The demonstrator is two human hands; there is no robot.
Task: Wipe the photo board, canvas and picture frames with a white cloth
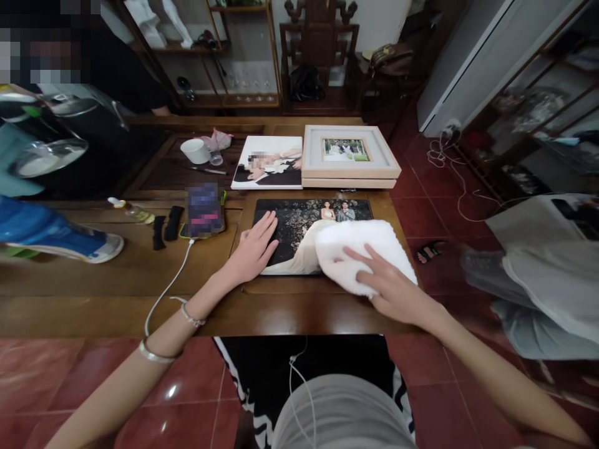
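Note:
A large photo print (299, 224) with a dark background lies flat on the wooden table (140, 268) in front of me. My left hand (255, 249) rests flat on its left edge, fingers spread. My right hand (388, 284) presses down on a white cloth (360, 252) that covers the lower right part of the print, fingers stretched over the cloth.
Behind the print lie a second photo (269, 163) and a stack of framed pictures (349, 156). A phone (204, 211) on a white cable, a small bottle (133, 212) and a white cup (195, 150) sit to the left. Another person's blue shoe (60, 240) rests on the table's left side.

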